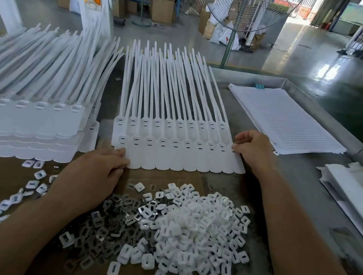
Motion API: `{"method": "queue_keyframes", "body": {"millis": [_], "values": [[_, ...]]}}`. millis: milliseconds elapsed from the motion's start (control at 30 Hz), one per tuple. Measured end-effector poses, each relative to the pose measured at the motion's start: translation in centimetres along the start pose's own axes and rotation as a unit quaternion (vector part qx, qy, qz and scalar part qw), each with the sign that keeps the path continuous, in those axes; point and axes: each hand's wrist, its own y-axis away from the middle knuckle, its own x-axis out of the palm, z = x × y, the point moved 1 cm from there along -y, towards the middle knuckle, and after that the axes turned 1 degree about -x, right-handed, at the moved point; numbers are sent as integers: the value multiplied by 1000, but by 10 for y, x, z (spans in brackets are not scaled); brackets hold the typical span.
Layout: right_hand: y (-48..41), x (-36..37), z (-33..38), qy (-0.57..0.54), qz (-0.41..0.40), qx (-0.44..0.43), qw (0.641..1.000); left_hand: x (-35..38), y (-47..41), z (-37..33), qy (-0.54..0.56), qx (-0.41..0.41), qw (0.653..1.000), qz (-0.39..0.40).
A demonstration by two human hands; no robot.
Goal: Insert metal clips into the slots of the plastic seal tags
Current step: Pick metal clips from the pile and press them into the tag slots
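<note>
Left hand (99,167) grips the near-left end and right hand (253,152) pinches the right end of the row of seal tags (173,157) lying flat on the table (287,175), metal clips (112,223) heaped just in front.

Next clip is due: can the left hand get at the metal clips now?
Probably yes: the left hand holds the seal tags by their edge, and the metal clips lie uncovered beside it.

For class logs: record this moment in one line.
left hand: holds white plastic seal-tag sheet | right hand: pinches its right edge | grey metal clips: piled
</note>
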Motion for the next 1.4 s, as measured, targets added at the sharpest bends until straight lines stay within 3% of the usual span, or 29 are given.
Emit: {"method": "queue_keyframes", "body": {"millis": [567,833,1100,1200,1333,1400], "values": [[4,-5,-3,16,-6,3,1000,1,0,0,4,-6,1000,-6],[19,-31,5,75,149,43,985,-5,-2,0,-5,-86,995,-56],[23,-28,5,56,151,40,986,-8,-2,0,100,-139,984,-52],[21,-28,4,61,150,38,986,-7,-5,7,273,-184,942,-67],[20,-28,2,73,163,31,983,-2,-7,8,479,-260,836,-56],[20,-27,1,80,172,28,981,-2,-8,5,505,-256,823,-55]]}}
